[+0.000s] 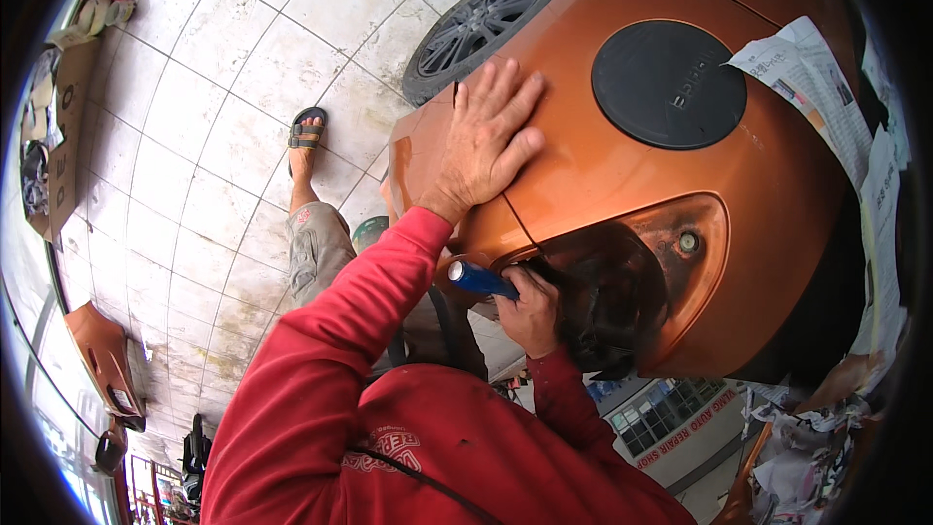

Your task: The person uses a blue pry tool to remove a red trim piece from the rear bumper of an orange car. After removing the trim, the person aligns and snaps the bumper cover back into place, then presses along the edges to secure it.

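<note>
My left hand (491, 136) lies flat on the orange car body panel (573, 170), fingers spread, beside the seam above the wheel. Below it, my right hand (533, 309) closes around a blue cylindrical tool handle (483, 279) with a pale round end, at the edge of the open lamp recess (622, 277). Its working end is hidden from view, so I cannot tell the tool's exact kind. Inside the recess it is dark, with a round metal fastener (689, 242) on its orange inner wall. A black round fuel cover (669, 85) sits higher on the panel.
Newspaper sheets (816, 87) cover the car's right side, and crumpled paper (807, 457) lies at lower right. A dark-spoked wheel (486, 24) stands beyond my left hand. Pale tiles (214, 136) form the floor; a loose orange body part (102, 355) lies at left.
</note>
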### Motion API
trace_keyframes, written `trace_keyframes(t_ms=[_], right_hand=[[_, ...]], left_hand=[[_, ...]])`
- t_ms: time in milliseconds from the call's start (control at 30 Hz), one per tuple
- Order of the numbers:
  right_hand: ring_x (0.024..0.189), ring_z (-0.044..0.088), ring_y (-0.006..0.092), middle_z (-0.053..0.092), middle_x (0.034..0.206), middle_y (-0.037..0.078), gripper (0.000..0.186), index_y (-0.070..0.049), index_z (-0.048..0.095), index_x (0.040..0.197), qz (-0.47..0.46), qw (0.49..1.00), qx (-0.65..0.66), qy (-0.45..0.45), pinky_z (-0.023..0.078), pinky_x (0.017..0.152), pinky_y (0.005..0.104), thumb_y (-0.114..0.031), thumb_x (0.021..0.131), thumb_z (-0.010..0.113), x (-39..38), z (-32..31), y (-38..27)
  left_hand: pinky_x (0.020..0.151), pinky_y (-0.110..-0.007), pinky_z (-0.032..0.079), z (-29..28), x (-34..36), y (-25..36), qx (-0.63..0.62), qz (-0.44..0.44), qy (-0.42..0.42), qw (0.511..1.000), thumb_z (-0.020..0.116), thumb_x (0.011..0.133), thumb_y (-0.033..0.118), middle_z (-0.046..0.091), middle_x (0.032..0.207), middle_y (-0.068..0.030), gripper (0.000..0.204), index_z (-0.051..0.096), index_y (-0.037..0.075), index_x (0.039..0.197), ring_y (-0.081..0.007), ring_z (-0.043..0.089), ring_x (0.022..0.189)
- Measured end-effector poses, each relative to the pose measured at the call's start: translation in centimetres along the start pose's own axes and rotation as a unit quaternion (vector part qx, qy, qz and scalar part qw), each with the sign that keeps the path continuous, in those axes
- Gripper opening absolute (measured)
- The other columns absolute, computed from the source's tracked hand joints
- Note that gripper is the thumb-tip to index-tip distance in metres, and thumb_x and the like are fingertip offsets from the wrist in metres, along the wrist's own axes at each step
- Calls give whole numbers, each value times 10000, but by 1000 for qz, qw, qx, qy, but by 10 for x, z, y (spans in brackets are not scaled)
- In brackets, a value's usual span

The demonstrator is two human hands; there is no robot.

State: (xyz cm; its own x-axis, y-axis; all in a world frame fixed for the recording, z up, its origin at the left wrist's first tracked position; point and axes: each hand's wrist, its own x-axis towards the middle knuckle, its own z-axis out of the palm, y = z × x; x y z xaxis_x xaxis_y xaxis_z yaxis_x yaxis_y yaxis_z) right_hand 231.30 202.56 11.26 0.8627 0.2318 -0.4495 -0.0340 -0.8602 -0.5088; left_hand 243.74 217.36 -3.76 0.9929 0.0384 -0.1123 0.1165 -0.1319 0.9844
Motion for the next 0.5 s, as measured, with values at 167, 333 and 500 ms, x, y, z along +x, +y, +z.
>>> trace_keyframes(t_ms=[167,333,500], right_hand=[[752,678,393,669,820,166,172,-15,646,918,-35,999,32,4,526,637,429,-15,793,764,3,1,6],[746,676,389,666,803,168,156,-16,649,905,-54,998,26,2,525,634,426,-25,797,760,7,-3,6],[743,674,393,658,792,177,138,-16,647,893,-25,999,28,-9,522,637,436,-23,799,748,5,-4,2]], left_hand=[[1249,-611,136,-2,-2,18,10,-9,-40,999,489,1007,610,329,1654,-224,817,342,81,1612,-416,252,1553],[1250,-607,132,2,1,1,-50,-24,-41,998,471,1015,610,334,1651,-225,790,383,78,1592,-406,239,1560],[1254,-603,121,-27,10,-11,-154,-22,-19,988,475,1020,590,311,1661,-227,797,345,66,1606,-393,218,1572]])
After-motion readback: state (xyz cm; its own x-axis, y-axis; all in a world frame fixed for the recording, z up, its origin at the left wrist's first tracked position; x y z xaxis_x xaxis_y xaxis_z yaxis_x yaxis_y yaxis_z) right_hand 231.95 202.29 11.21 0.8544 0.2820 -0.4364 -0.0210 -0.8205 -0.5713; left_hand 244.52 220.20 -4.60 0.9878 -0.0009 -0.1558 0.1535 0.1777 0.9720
